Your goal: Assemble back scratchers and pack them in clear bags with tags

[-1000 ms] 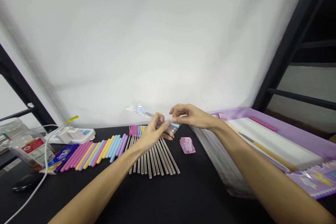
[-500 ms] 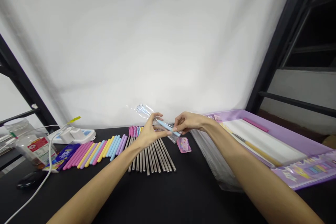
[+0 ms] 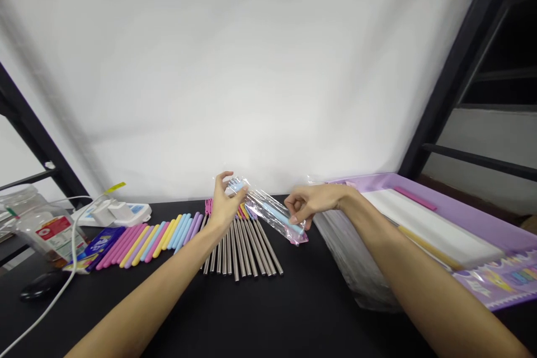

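A row of coloured handles [image 3: 155, 240] lies on the black desk [image 3: 310, 313], left of a person's left hand [image 3: 224, 207]. Its thumb and forefinger stand apart at the upper end of a clear sleeve [image 3: 265, 207]; whether the other fingers grip from beneath cannot be told. The sleeve slants down to the right above metal rods [image 3: 243, 249], a blue stick [image 3: 282, 218] showing through the film. At its lower end, the right hand [image 3: 312, 204] has its fingers curled closed, pinching the film. Good handling here would keep the 2 ends in line and the film lightly taut, with the pinch near the edge, lest the thin plastic crease or tear. Flat bags [image 3: 352, 265] and a purple tray [image 3: 380, 178] sit at right.
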Demonstrator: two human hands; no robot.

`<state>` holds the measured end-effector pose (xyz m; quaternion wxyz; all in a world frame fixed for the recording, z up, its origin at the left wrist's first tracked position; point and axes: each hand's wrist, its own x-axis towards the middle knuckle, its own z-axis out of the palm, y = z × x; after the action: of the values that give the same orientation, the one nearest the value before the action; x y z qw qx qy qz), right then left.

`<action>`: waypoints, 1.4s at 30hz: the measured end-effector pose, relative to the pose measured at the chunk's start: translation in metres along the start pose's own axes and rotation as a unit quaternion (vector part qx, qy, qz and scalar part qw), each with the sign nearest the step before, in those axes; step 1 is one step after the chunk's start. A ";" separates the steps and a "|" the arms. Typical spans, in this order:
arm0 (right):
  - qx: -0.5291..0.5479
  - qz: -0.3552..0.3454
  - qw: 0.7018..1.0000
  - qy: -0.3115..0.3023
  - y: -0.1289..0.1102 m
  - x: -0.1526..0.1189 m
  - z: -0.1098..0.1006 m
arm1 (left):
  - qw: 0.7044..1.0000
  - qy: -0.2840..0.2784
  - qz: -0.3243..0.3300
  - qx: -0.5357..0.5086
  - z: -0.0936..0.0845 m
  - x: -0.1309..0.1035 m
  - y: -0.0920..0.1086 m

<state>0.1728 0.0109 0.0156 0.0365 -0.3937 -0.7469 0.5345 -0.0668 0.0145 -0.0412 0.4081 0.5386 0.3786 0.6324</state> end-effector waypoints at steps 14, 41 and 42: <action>0.018 -0.016 0.980 0.199 -0.012 0.004 0.003 | 0.981 -0.178 -0.069 -0.018 0.014 -0.021 0.005; -0.183 -0.005 0.959 0.218 -0.014 -0.014 -0.003 | 0.959 -0.277 -0.024 0.055 0.017 -0.033 0.010; -0.228 0.029 0.955 0.189 -0.011 -0.012 -0.003 | 0.958 -0.277 -0.023 0.064 0.015 -0.031 0.009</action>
<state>0.1766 0.0037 0.0304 0.0707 -0.5070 -0.8167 0.2664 -0.0501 -0.0174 -0.0426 0.4761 0.7089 0.3028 0.4231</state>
